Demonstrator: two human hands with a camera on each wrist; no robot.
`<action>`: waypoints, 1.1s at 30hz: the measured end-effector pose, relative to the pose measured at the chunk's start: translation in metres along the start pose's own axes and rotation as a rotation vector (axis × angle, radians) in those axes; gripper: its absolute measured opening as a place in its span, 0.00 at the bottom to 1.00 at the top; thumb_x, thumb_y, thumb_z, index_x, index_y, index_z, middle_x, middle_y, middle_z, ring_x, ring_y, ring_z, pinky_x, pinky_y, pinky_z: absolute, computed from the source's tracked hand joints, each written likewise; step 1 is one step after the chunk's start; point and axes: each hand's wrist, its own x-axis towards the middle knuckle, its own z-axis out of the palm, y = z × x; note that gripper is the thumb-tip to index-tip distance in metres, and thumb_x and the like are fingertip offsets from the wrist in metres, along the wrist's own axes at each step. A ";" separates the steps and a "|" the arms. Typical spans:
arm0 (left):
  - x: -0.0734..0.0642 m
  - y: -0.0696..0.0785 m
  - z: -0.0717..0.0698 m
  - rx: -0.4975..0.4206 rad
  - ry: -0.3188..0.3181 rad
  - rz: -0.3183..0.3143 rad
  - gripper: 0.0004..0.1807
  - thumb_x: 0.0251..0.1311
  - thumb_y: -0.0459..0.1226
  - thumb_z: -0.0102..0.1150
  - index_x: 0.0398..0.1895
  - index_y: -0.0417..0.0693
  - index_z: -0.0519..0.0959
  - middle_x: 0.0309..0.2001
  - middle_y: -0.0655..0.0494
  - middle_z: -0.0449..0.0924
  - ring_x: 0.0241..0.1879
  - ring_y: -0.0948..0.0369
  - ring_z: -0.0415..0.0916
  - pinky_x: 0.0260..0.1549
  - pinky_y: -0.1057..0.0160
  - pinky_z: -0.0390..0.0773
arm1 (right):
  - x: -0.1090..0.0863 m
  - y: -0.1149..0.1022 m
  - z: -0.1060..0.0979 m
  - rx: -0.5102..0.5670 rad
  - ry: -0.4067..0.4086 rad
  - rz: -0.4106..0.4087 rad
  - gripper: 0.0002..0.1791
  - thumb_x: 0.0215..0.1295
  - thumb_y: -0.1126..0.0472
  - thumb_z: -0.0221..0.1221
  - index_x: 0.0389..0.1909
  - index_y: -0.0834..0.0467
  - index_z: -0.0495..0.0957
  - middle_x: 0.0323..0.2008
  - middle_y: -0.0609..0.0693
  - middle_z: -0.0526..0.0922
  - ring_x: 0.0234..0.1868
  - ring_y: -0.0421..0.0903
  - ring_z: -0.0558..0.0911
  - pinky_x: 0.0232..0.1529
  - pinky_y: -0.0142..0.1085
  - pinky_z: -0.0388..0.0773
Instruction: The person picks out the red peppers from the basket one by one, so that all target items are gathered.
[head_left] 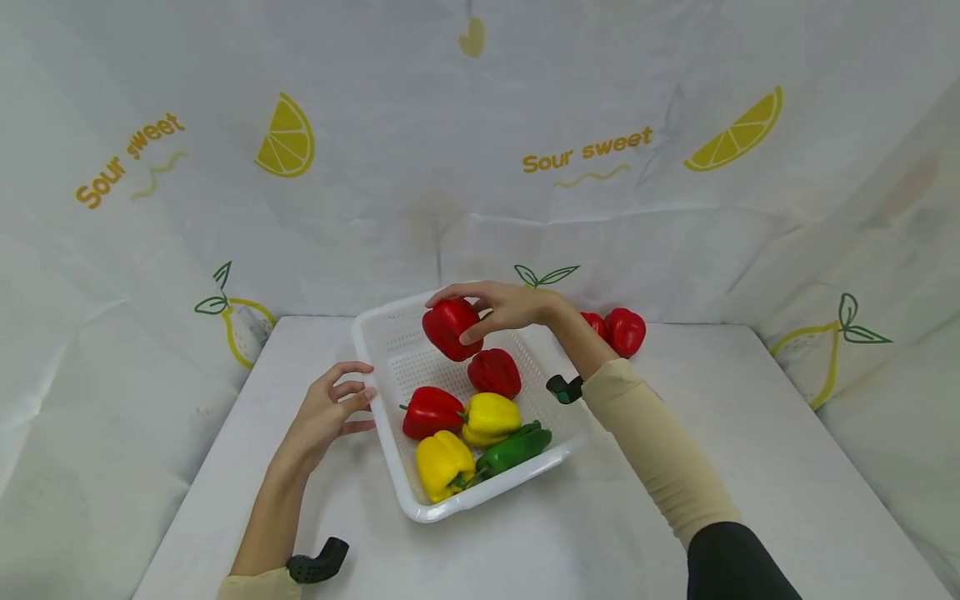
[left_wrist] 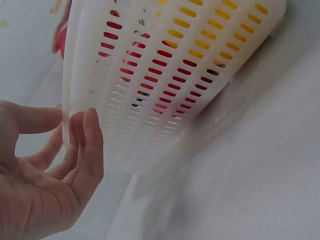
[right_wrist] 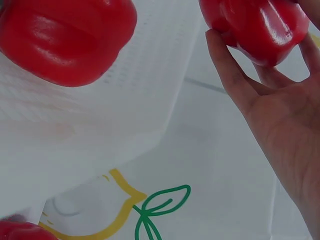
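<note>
My right hand (head_left: 510, 304) grips a red bell pepper (head_left: 448, 329) above the back part of a white plastic basket (head_left: 392, 467). In the right wrist view the fingers curl round that pepper. My left hand (head_left: 326, 417) holds the basket's left rim; in the left wrist view its thumb and fingers (left_wrist: 93, 130) are at the rim and outer wall. Inside the basket lie another red pepper (head_left: 495, 372), a red pepper (head_left: 432, 412) with a green stem, two yellow peppers (head_left: 491, 418) (head_left: 444, 465), and green peppers (head_left: 517, 450) at the front right.
Red peppers (head_left: 626, 332) lie on the white table (head_left: 675, 433) behind the right forearm, which partly hides them. A white sheet with lemon prints (head_left: 420, 167) hangs behind the table. The basket stands at an angle near the table's middle.
</note>
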 end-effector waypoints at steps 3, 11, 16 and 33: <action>0.000 0.000 0.000 -0.003 -0.003 0.002 0.29 0.75 0.41 0.66 0.74 0.46 0.69 0.46 0.55 0.83 0.44 0.61 0.88 0.48 0.54 0.94 | -0.006 -0.001 -0.002 -0.009 0.018 -0.026 0.42 0.65 0.63 0.71 0.79 0.50 0.67 0.74 0.56 0.74 0.71 0.59 0.76 0.61 0.47 0.90; 0.001 -0.001 -0.001 -0.009 -0.010 0.007 0.28 0.76 0.40 0.66 0.73 0.46 0.69 0.45 0.55 0.83 0.44 0.61 0.88 0.47 0.53 0.94 | -0.024 -0.005 -0.009 0.020 0.095 -0.085 0.39 0.67 0.65 0.70 0.78 0.54 0.68 0.73 0.59 0.75 0.69 0.61 0.78 0.60 0.49 0.90; 0.001 -0.001 -0.001 -0.011 -0.008 0.004 0.28 0.76 0.40 0.66 0.74 0.46 0.69 0.45 0.55 0.83 0.44 0.61 0.87 0.47 0.54 0.94 | -0.037 -0.009 -0.014 0.003 0.144 -0.084 0.39 0.66 0.64 0.70 0.77 0.50 0.69 0.71 0.55 0.76 0.68 0.59 0.79 0.59 0.48 0.91; 0.000 -0.001 0.001 0.005 0.013 0.009 0.29 0.75 0.41 0.67 0.74 0.47 0.69 0.46 0.54 0.83 0.43 0.61 0.88 0.46 0.56 0.94 | -0.090 -0.006 -0.024 0.003 0.302 0.017 0.38 0.69 0.64 0.70 0.77 0.43 0.69 0.73 0.52 0.75 0.70 0.60 0.78 0.60 0.51 0.90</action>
